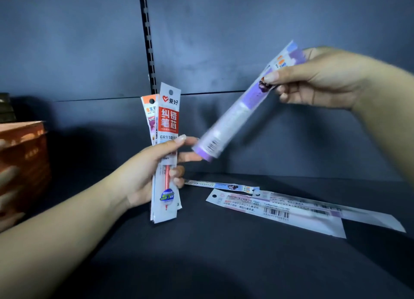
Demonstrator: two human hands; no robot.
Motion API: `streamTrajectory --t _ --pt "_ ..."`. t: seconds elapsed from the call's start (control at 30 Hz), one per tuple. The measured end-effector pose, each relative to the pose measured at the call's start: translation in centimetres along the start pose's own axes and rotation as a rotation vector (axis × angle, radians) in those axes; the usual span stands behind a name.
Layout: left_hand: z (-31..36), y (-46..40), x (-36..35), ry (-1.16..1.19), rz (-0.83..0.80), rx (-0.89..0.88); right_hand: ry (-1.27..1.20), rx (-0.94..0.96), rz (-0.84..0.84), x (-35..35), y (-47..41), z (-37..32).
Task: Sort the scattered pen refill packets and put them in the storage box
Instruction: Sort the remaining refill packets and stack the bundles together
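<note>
Now, left hand [143, 175]: grip curled round an upright stack of refill packets [167, 155].
Right hand [313, 81]: grip pinching the purple packet [235, 110] near its top, tilted toward the stack.
Loose packets [275, 209]: flat on the shelf [201, 254], right of centre.
Handling: likely light, thin, slippery film; best pinched at the card header.
Storage box [22, 155]: probably the orange one, far left.
Room: open shelf in front; back panel close behind.

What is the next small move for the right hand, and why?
Probably slide the purple packet held by the right hand into the upright stack gripped by the left hand: its lower end already nearly touches the extended left fingers.
</note>
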State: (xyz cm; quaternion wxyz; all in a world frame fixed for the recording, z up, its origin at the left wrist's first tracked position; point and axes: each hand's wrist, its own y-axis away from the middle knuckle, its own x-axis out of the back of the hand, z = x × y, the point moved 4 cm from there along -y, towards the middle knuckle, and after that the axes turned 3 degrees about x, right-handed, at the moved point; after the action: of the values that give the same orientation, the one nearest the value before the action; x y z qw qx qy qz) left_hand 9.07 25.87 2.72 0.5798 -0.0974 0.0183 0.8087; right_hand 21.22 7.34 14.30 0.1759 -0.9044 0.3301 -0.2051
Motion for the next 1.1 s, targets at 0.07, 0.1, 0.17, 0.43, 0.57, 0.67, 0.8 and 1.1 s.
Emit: streamTrajectory --t 0.07,0.1,0.17,0.43,0.57,0.67,0.8,1.1 --pt "-0.1 0.0 -0.1 -0.01 0.011 0.009 0.052 0.004 -0.02 0.3 0.5 -0.8" --pt "-0.2 0.0 -0.1 -0.01 0.009 0.008 0.069 -0.005 -0.05 0.2 0.7 -1.0" --pt "-0.3 0.0 -0.4 -0.019 -0.023 0.016 0.123 -0.05 -0.15 -1.0 0.9 -0.3" --pt "-0.7 1.1 -1.9 -0.157 -0.286 -0.016 0.075 -0.094 -0.336 -8.5 0.3 3.4" --pt "-0.4 0.9 -1.5 -0.229 -0.218 -0.077 0.009 -0.047 -0.274 -9.0 0.3 2.7" --pt "-0.2 0.1 -0.5 -0.174 -0.098 -0.16 0.099 -0.028 -0.157 -7.0 -0.5 2.5" --pt "-0.2 -0.5 0.8 -0.067 0.05 -0.22 0.562 -0.248 -0.312 -4.7 -0.3 6.4" --pt "-0.5 -0.7 1.0 -0.119 0.026 -0.232 0.716 -0.474 -0.283 -6.5 0.0 15.0"
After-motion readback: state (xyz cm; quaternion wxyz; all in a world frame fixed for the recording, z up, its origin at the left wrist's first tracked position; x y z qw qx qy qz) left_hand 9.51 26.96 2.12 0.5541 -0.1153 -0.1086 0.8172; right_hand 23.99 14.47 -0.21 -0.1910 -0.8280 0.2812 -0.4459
